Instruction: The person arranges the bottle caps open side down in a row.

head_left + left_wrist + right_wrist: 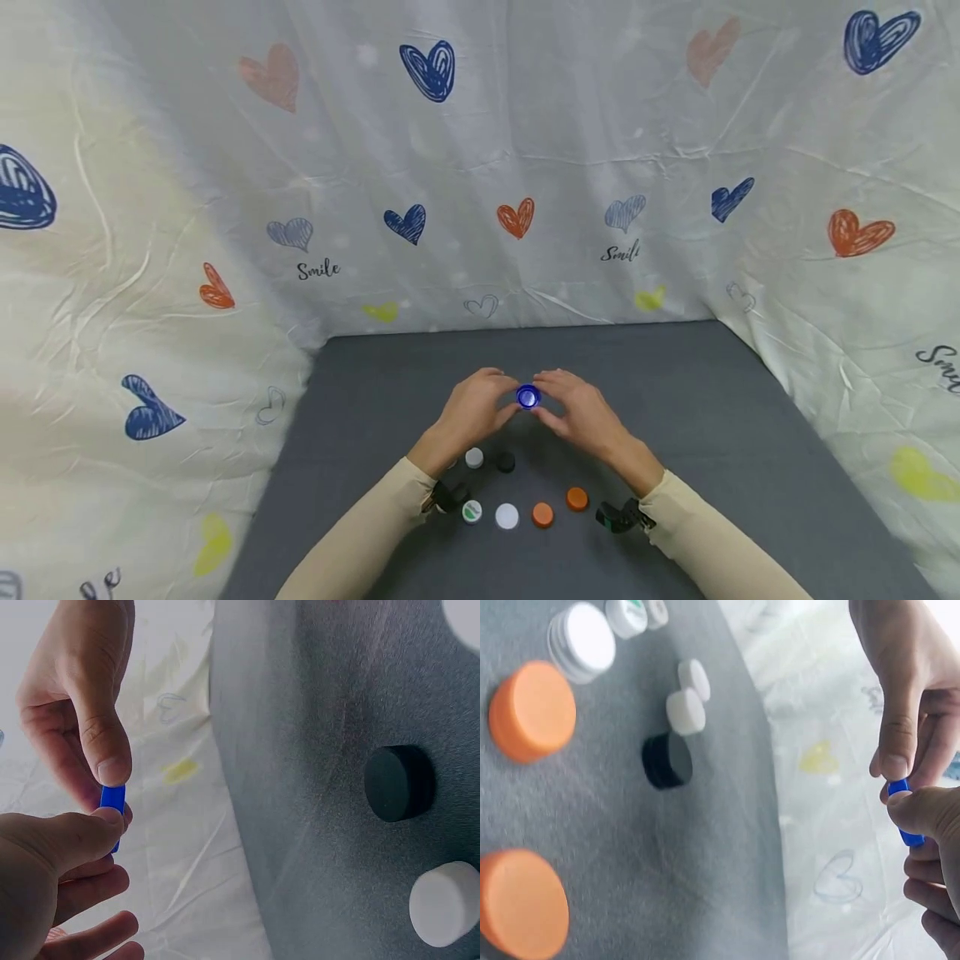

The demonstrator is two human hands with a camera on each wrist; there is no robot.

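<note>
A small blue bottle cap is held up above the dark table, with its hollow side toward the head camera. My left hand pinches it on one side between thumb and fingertips. From the other side my right hand grips it the same way. In the left wrist view the blue cap shows edge-on between the two thumbs, and the fingers cover part of it. The right wrist view also has the cap pinched by both hands.
Several caps lie on the grey tabletop nearer the body: a black cap, white caps such as this one, a white cap with a green mark, and two orange caps. Heart-printed curtains hang around the table.
</note>
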